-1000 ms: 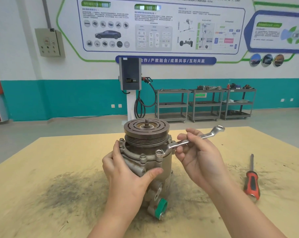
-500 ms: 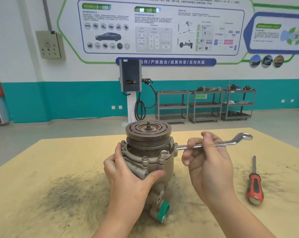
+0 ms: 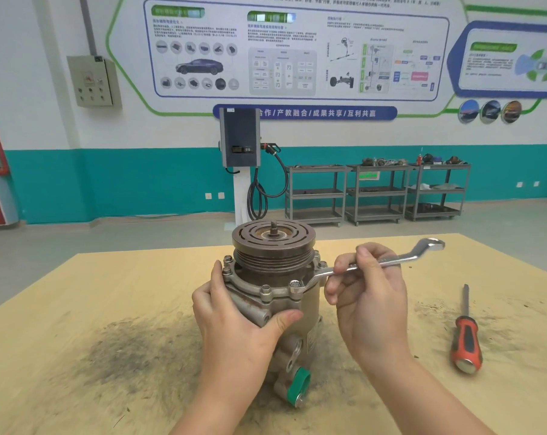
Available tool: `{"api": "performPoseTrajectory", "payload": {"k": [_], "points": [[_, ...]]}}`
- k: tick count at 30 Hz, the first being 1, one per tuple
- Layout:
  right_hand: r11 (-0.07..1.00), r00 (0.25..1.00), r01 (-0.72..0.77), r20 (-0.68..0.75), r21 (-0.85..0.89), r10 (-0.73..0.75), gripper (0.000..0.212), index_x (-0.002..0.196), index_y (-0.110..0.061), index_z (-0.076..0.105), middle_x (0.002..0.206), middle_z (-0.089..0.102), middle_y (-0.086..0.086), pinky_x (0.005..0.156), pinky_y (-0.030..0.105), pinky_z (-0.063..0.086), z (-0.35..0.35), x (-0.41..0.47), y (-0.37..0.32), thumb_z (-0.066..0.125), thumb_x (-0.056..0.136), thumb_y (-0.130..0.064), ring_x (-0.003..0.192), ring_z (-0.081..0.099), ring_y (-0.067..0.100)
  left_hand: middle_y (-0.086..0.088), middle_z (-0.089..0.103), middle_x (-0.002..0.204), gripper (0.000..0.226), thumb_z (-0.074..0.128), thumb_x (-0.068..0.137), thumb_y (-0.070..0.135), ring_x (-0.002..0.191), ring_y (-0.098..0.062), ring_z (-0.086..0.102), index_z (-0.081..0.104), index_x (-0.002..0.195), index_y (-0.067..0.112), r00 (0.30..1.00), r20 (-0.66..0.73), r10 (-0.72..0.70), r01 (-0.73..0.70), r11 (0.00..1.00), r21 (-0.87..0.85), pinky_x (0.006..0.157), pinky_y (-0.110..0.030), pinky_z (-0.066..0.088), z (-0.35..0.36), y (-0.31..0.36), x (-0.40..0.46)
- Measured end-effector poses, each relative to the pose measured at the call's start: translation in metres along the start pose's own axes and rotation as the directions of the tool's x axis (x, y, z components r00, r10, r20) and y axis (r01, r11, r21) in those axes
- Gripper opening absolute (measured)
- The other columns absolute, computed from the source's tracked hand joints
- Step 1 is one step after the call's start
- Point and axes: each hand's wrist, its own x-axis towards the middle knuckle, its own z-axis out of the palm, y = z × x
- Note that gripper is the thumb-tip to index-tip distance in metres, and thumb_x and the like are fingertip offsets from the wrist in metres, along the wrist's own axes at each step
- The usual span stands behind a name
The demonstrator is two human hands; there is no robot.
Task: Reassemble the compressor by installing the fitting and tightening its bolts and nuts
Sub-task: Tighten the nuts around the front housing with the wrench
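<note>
My right hand (image 3: 367,296) has its fingers (image 3: 344,265) curled round the wrench (image 3: 372,263), whose ring end sits on a flange bolt (image 3: 294,285) just left of them, so I can tighten it. My left hand (image 3: 234,318) wraps the compressor (image 3: 275,277), thumb across its front, to brace it on the bench (image 3: 109,293). Well right lies a screwdriver (image 3: 466,337).

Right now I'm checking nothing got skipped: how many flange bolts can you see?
6: two at left, two in front, two at right. Others may hide behind the pulley.
</note>
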Motion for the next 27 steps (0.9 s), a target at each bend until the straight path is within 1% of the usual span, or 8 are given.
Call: {"api": "performPoseTrajectory", "payload": {"k": [3,6,10,12,15,20,23,27], "points": [[0.977,0.977,0.212,-0.018,-0.011,-0.212,0.020,0.091,-0.020,0.053,0.064,0.060,0.009,0.045,0.024,0.044,0.005,-0.020,0.006,0.040,0.101,-0.009,0.046,0.054,0.023,0.029,0.018,0.106,0.135,0.076,0.041,0.065,0.125,-0.003,0.031,0.012,0.154,0.028,1.000,0.001,-0.005,0.005,1.000,-0.015,0.105,-0.023,0.026,0.000,0.000,0.000],[0.858,0.869,0.492,0.016,-0.150,-0.495,0.010,0.092,-0.034,0.062,0.072,0.064,0.005,0.050,0.024,0.047,0.017,-0.044,0.017,0.054,0.097,-0.031,0.051,0.057,0.022,0.027,0.017,0.104,0.133,0.083,0.045,0.058,0.121,-0.001,0.029,0.012,0.154,0.028,1.000,-0.018,-0.017,0.017,1.000,-0.006,0.106,-0.023,0.027,0.002,-0.001,0.000],[0.707,0.769,0.624,0.100,-0.332,-0.632,0.015,0.099,-0.037,0.068,0.079,0.065,-0.010,0.062,0.024,0.049,0.032,-0.063,0.035,0.054,0.097,-0.041,0.068,0.063,0.014,0.018,0.018,0.115,0.132,0.078,0.043,0.065,0.131,-0.015,0.033,0.018,0.153,0.024,0.999,-0.026,-0.042,0.042,0.999,0.009,0.109,-0.030,0.030,0.005,0.001,0.001],[0.680,0.772,0.625,0.178,-0.383,-0.610,0.018,0.102,-0.040,0.068,0.083,0.065,-0.015,0.065,0.024,0.049,0.032,-0.061,0.029,0.050,0.099,-0.044,0.074,0.064,0.012,0.017,0.019,0.115,0.142,0.063,0.030,0.076,0.132,-0.018,0.035,0.019,0.153,0.023,0.998,-0.025,-0.057,0.057,0.998,-0.005,0.109,-0.032,0.032,0.004,0.006,0.001],[0.740,0.795,0.605,0.269,-0.293,-0.544,0.017,0.108,-0.035,0.059,0.084,0.065,-0.014,0.064,0.018,0.048,0.028,-0.049,0.011,0.045,0.101,-0.043,0.070,0.062,0.006,0.016,0.020,0.117,0.145,0.063,0.027,0.075,0.134,-0.016,0.031,0.016,0.154,0.024,0.998,-0.046,-0.050,0.050,0.999,-0.008,0.111,-0.033,0.029,0.004,0.006,-0.001],[0.978,0.982,0.189,0.046,-0.086,-0.186,0.009,0.100,-0.019,0.049,0.068,0.062,0.008,0.054,0.023,0.046,0.007,-0.022,-0.006,0.040,0.101,-0.018,0.052,0.054,0.021,0.000,0.022,0.149,0.152,0.067,0.023,0.071,0.141,-0.016,0.018,0.010,0.156,0.021,0.992,-0.056,-0.117,0.113,0.991,-0.069,0.114,-0.041,0.023,0.010,0.009,-0.004],[0.999,1.000,0.025,0.010,0.021,-0.025,0.017,0.099,-0.011,0.047,0.062,0.059,0.010,0.047,0.022,0.045,0.000,-0.012,-0.006,0.032,0.101,-0.003,0.046,0.050,0.022,-0.004,0.029,0.146,0.153,0.067,0.022,0.072,0.140,-0.020,0.023,0.017,0.154,0.016,0.991,-0.065,-0.116,0.110,0.991,-0.082,0.113,-0.044,0.025,0.010,0.006,-0.002],[0.995,0.997,-0.076,0.037,0.072,0.073,0.017,0.098,-0.010,0.046,0.059,0.056,0.011,0.044,0.024,0.042,-0.004,-0.001,-0.007,0.032,0.099,0.000,0.043,0.047,0.021,-0.002,0.032,0.137,0.155,0.065,0.021,0.080,0.138,-0.020,0.026,0.020,0.153,0.013,0.989,-0.102,-0.108,0.100,0.992,-0.081,0.111,-0.043,0.027,0.012,0.005,0.000]]}}
